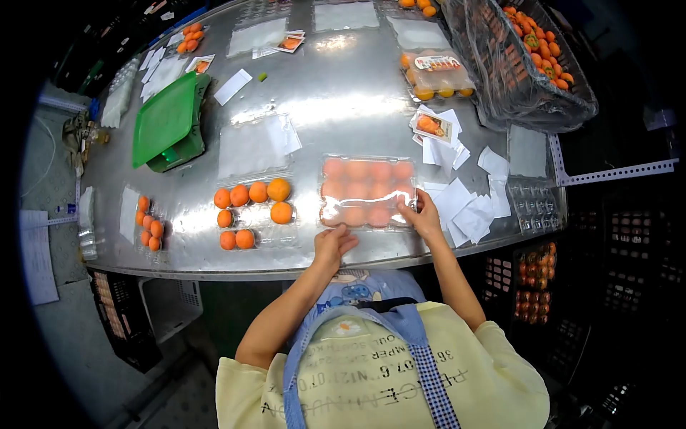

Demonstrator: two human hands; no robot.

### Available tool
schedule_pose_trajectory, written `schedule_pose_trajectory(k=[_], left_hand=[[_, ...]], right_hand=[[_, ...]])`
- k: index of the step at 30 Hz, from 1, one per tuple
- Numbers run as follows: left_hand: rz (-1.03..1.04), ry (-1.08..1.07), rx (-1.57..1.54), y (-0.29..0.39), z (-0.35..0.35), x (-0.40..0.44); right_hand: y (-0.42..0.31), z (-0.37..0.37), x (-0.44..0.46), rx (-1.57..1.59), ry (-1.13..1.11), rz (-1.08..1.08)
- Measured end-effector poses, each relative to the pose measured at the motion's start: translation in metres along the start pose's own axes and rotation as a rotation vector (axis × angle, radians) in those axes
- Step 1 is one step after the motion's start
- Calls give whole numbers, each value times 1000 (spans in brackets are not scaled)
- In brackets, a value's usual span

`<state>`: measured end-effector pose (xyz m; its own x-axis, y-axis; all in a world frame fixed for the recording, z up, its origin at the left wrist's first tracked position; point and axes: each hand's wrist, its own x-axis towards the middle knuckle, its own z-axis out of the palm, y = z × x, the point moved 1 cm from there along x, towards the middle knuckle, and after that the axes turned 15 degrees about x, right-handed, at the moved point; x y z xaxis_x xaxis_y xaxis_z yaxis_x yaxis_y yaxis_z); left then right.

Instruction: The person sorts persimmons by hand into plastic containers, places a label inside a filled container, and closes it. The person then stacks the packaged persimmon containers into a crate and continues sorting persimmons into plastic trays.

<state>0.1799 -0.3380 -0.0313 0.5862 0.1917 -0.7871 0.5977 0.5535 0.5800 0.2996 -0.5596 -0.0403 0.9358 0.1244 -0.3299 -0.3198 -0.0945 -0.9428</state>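
Note:
A clear plastic box point(368, 191) full of orange fruit under a translucent cover lies flat on the metal table, in front of me. My right hand point(423, 217) grips its lower right corner between thumb and fingers. At its lower left edge is my left hand point(334, 247), fingers apart, close to or touching the rim. To the left stands an open clear tray point(266, 227) with several oranges and some unfilled cells. Above that tray lies a white translucent sheet point(243, 151).
A green scale point(169, 121) stands at the left, beyond a small group of oranges point(149, 223). White papers point(457, 207) are scattered right of the box. A plastic-lined crate point(539, 64) of orange fruit and a closed fruit pack point(436, 73) occupy the upper right.

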Motion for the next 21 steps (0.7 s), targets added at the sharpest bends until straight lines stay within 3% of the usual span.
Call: schedule_pose_trajectory(k=[4,7,10,13,15,19,21], left_hand=[[-2,89,15,8,6,0],[-17,121,20,11,10,0],[-20,129,29,12,10,0],[-29,111,-3,10,9,4],[-55,87,-36,6,7,8],[-78,55,-45,10,5,2],[-86,57,-31,14,6,-2]], right_hand=[[-12,0,-13,55,-14,50],[13,-16,-29,-162,16,-163],[6,-25,-64,-239,171,-170],[-8,-19,-90,373,-20,532],[-16,3,-96,617,-155,648],[0,40,-75,1031,19,621],[10,45,-72,1021,91,576]])
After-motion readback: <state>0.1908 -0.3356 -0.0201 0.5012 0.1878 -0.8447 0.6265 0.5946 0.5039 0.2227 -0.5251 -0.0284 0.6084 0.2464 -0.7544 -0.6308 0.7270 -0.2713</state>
